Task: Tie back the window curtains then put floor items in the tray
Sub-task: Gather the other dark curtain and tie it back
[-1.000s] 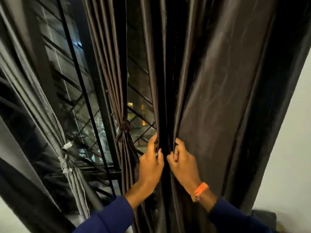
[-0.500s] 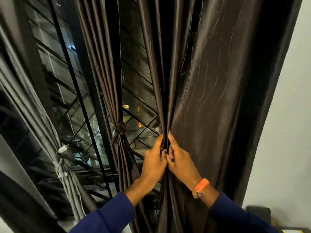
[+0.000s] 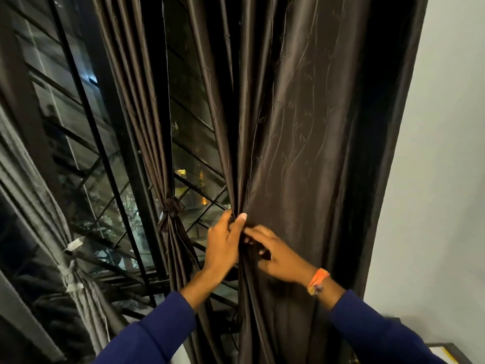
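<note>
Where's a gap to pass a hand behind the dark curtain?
Free: the gap between the tied middle curtain and the dark curtain, in front of the window grille. Crowded: the fold where left hand and right hand pinch.

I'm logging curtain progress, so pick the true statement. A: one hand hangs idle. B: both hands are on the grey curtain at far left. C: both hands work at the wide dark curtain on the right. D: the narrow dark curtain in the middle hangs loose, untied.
C: the left hand and right hand both pinch gathered folds of the wide dark curtain; the narrow dark curtain is already knotted.
</note>
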